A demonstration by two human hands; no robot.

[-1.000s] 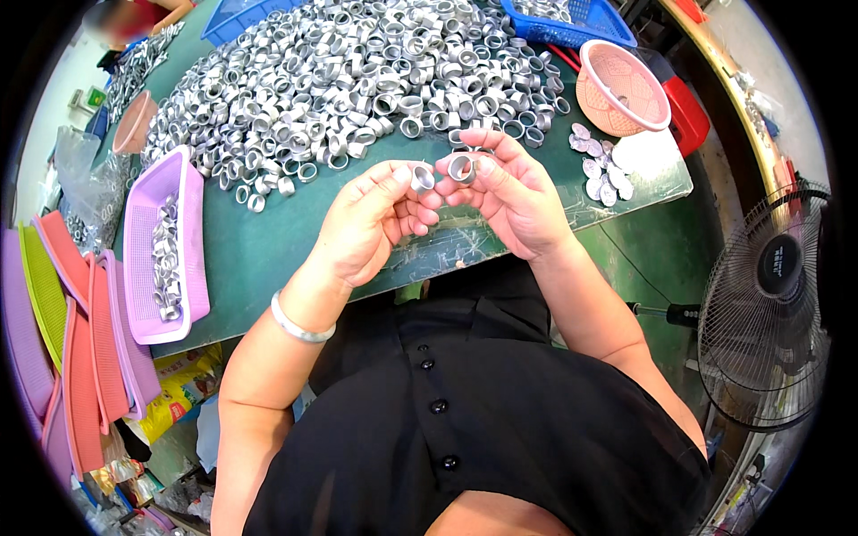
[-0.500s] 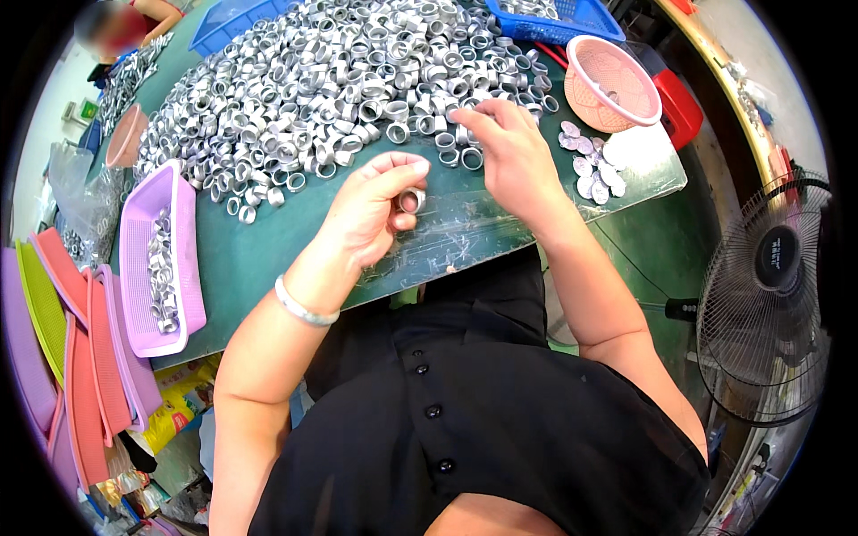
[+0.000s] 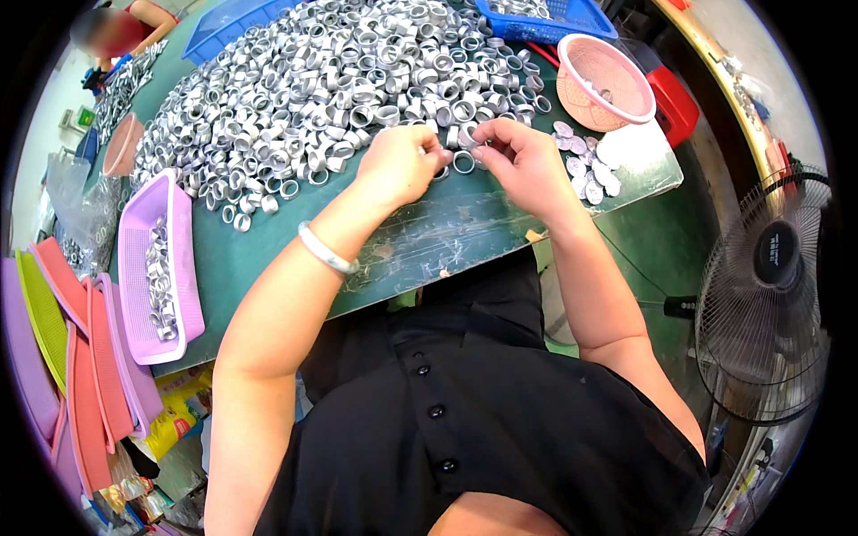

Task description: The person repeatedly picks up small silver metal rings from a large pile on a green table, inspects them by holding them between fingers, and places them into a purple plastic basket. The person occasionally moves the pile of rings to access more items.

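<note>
Short silver metal rings lie in a large heap (image 3: 295,98) on the green table. My left hand (image 3: 398,167) is at the heap's near edge, fingers curled in; whatever they hold is hidden. Part of a ring shows just beneath its fingertips. Close by on the right, my right hand (image 3: 529,170) has thumb and forefinger at a metal ring (image 3: 467,135), seemingly pinching its edge. Another loose ring (image 3: 463,163) lies flat between the two hands. Several flat silver discs (image 3: 587,165) are spread to the right of my right hand.
A purple basket (image 3: 185,268) holding rings stands at left, near stacked colored baskets (image 3: 85,384). Behind the discs stands a pink basket (image 3: 639,105). Blue crates (image 3: 590,27) flank the heap at the back. A fan (image 3: 760,295) is at right; another person (image 3: 147,22) sits far left.
My left hand, which showed a ring in its fingers, has moved up and right to the heap's edge and turned over. My right hand has lowered slightly, its thumb and forefinger now at a ring.
</note>
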